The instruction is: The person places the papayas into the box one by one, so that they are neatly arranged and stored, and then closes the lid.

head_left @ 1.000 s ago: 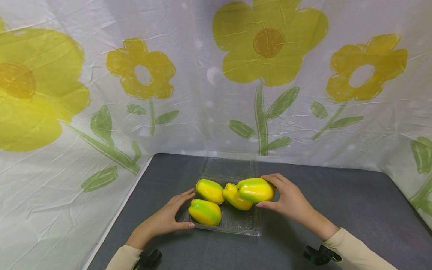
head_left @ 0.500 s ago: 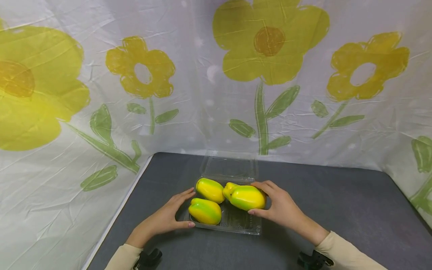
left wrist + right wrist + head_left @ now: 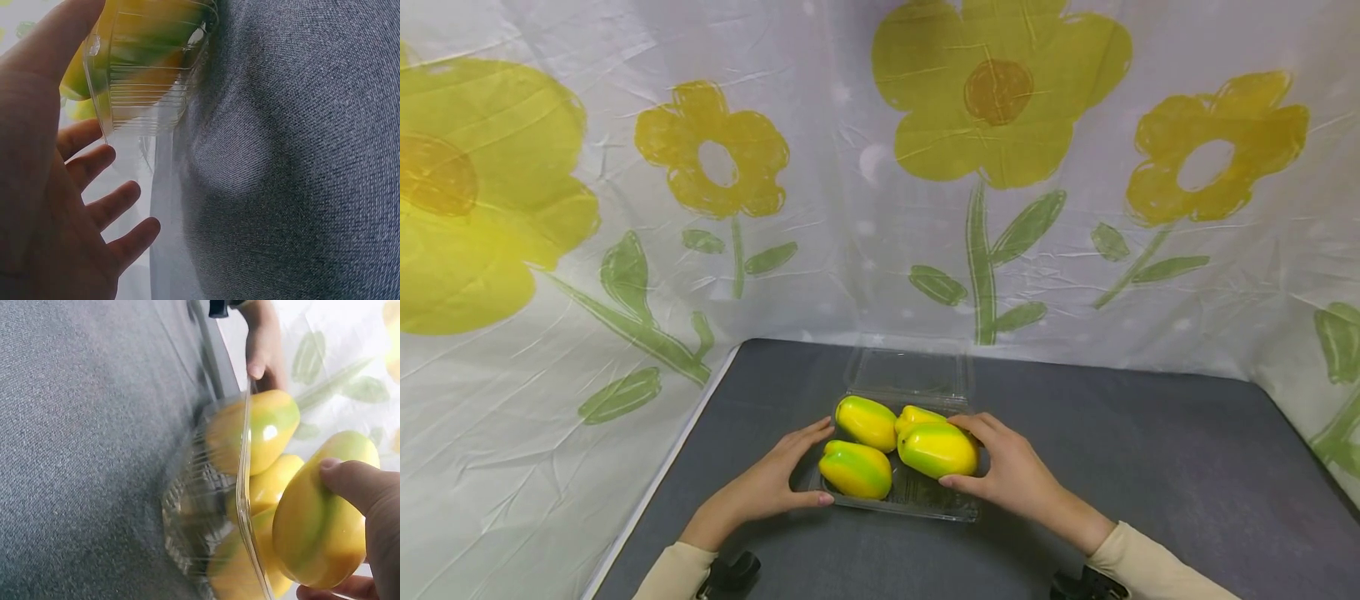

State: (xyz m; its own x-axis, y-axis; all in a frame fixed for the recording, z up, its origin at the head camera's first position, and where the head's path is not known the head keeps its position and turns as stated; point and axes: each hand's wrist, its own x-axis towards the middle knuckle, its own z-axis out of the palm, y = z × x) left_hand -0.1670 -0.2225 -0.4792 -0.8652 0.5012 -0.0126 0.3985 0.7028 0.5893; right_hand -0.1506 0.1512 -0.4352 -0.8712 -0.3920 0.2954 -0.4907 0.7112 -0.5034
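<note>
My right hand (image 3: pixel 1018 471) grips a yellow-green mango (image 3: pixel 938 450) between thumb and fingers, over the right part of a clear plastic box (image 3: pixel 928 498). In the right wrist view this mango (image 3: pixel 325 519) hangs above the box's rim (image 3: pixel 244 487). Three more mangoes lie inside: one at the front left (image 3: pixel 856 471), one at the back left (image 3: pixel 867 423), and one at the back right (image 3: pixel 917 414), partly hidden behind the held one. At the box's left side stands my left hand (image 3: pixel 767 483), thumb and fingertips at its edge; the left wrist view shows its fingers (image 3: pixel 115 206) spread and relaxed.
The box's clear lid (image 3: pixel 910 373) lies folded back toward the rear wall. A dark grey cloth covers the table (image 3: pixel 1135 450). White sheeting (image 3: pixel 850 250) printed with yellow flowers rises behind the table and along its sides.
My right hand has moved left and toward me with its mango, now lower over the box and covering more of the back-right mango. The left hand has stayed in place.
</note>
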